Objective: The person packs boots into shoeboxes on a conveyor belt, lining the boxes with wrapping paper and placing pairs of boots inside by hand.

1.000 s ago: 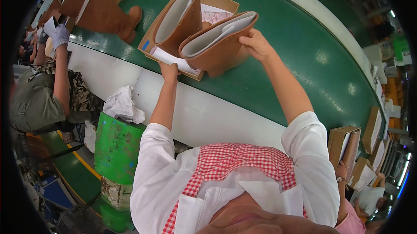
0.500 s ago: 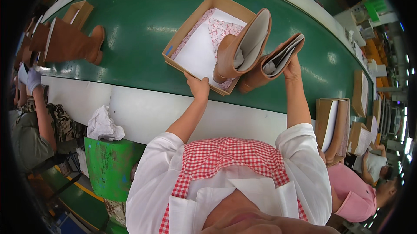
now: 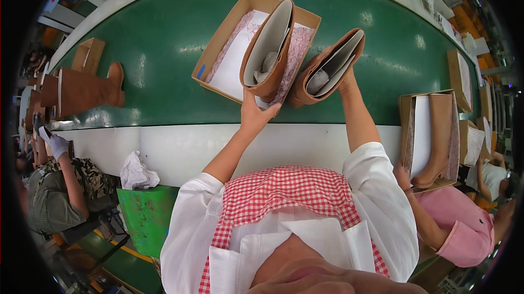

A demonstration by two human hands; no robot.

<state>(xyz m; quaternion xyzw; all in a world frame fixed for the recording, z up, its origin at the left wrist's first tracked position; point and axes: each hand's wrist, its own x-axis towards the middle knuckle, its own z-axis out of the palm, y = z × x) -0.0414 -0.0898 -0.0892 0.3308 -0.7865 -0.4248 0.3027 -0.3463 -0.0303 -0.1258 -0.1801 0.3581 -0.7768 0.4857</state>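
Brown, tall-shafted boot 1 (image 3: 268,49) tilts over an open, rectangular tan cardboard box (image 3: 225,40), whose near rim the left hand (image 3: 257,113) touches, its grip too hidden to tell. The right hand (image 3: 349,80) grips matching brown boot 2 (image 3: 327,64) just right of it, over the smooth green worktop (image 3: 164,75).

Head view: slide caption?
Left hand at the open box and one brown boot; right hand holding a second boot.

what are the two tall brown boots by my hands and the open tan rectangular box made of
Tall brown boots: likely leather or imitation leather, smooth with a faint sheen. Open tan box: probably matte cardboard, judging by its thin, straight, plain tan walls.
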